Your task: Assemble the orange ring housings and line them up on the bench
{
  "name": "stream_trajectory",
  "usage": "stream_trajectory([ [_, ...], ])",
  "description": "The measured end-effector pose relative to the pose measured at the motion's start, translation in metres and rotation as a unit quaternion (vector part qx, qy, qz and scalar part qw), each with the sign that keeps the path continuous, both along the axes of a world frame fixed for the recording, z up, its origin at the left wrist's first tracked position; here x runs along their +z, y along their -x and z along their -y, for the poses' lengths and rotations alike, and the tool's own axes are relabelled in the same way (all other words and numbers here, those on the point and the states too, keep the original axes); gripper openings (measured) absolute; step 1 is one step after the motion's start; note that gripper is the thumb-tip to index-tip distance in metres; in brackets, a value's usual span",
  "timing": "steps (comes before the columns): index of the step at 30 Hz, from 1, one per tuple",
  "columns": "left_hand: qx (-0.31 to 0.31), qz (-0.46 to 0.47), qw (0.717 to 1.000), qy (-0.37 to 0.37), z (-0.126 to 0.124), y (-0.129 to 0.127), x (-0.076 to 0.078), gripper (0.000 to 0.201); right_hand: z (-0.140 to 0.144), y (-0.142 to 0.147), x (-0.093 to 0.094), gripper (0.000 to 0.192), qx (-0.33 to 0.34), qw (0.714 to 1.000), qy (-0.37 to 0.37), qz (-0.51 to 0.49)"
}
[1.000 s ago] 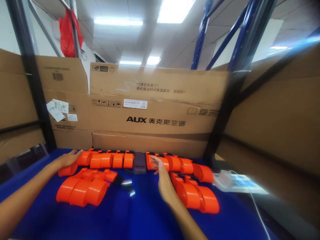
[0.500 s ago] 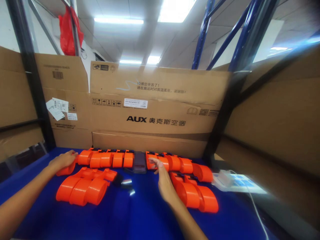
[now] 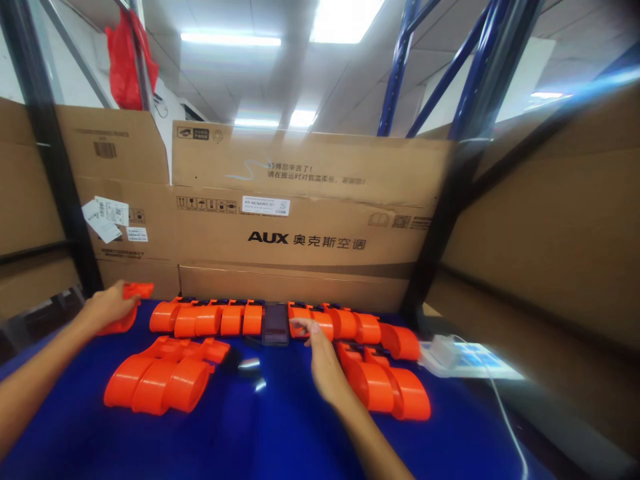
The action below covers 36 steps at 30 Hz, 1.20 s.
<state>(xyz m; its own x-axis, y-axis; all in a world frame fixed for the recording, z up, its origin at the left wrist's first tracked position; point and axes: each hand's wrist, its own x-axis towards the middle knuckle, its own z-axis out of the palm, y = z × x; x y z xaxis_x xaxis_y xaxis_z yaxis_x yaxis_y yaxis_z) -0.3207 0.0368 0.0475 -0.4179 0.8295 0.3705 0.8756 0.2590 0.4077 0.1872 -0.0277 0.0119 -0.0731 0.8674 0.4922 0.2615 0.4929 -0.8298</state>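
A person's two bare arms reach forward over a blue work surface walled in by brown cardboard boxes. The left hand is at the far left edge of the surface, its fingers closed around a single orange plastic piece, which it holds slightly apart from the rest, to the left of a long row. That back row of orange pieces lies side by side along the foot of the large cardboard box printed with the letters AUX, and it is broken in the middle by a dark rectangular block. The row continues to the right of the block as more orange pieces. The right hand lies palm down with its fingers spread and loose, gripping nothing; its fingertips touch the first orange piece just right of the dark block. In front of the row, on the left, is a cluster of three larger orange pieces, and on the right, just beside the right hand, is another cluster of orange pieces. Small dark and shiny parts lie between the two clusters. At the far right a white device with a cable rests on a light sheet.
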Motion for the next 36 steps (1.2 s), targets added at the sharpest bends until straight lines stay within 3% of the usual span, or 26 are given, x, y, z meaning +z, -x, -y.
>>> stream_trajectory([
  [3,0.005,-0.023,0.999,-0.048,0.006,-0.025,0.029,0.067,0.001,0.001,0.002,0.057,0.008,1.0,-0.002,-0.002],
  [6,-0.102,-0.004,0.984,-0.145,0.02,-0.088,0.048,0.064,0.001,0.002,0.005,0.053,0.015,1.0,-0.007,-0.006],
  [8,-0.186,0.043,0.967,-0.17,0.035,-0.144,0.051,0.063,0.001,0.002,0.007,0.047,0.018,1.0,-0.009,-0.01],
  [10,-0.282,0.085,0.939,-0.177,0.051,-0.201,0.044,0.061,-0.001,0.002,0.007,0.044,0.019,1.0,-0.008,-0.018],
  [13,-0.395,0.178,0.892,-0.13,0.069,-0.271,0.024,0.061,-0.005,0.002,0.004,0.05,0.022,0.998,0.005,-0.053],
  [15,-0.442,0.21,0.866,-0.097,0.075,-0.303,0.008,0.062,-0.01,0.001,0.001,0.054,0.021,0.996,0.016,-0.083],
  [17,-0.462,0.197,0.86,-0.087,0.076,-0.324,-0.005,0.063,-0.015,-0.001,-0.004,0.054,0.02,0.993,0.03,-0.109],
  [20,-0.478,0.217,0.848,-0.081,0.072,-0.339,-0.018,0.06,-0.022,-0.004,-0.009,0.053,0.011,0.989,0.056,-0.138],
  [22,-0.486,0.294,0.82,-0.066,0.066,-0.341,-0.022,0.054,-0.024,-0.005,-0.01,0.052,0.004,0.986,0.072,-0.151],
  [26,-0.506,0.504,0.699,0.015,0.055,-0.34,-0.028,0.044,-0.02,0.0,-0.008,0.047,0.033,0.985,0.091,-0.144],
  [28,-0.509,0.552,0.658,0.05,0.051,-0.338,-0.031,0.041,-0.016,0.005,-0.008,0.045,0.061,0.986,0.1,-0.123],
  [32,-0.438,0.605,0.665,0.006,0.045,-0.333,-0.038,0.037,-0.013,0.009,-0.008,0.043,0.042,0.994,0.072,-0.068],
  [36,-0.321,0.71,0.622,-0.079,0.041,-0.326,-0.04,0.032,-0.01,0.003,-0.009,0.034,0.012,0.994,-0.025,0.106],
])
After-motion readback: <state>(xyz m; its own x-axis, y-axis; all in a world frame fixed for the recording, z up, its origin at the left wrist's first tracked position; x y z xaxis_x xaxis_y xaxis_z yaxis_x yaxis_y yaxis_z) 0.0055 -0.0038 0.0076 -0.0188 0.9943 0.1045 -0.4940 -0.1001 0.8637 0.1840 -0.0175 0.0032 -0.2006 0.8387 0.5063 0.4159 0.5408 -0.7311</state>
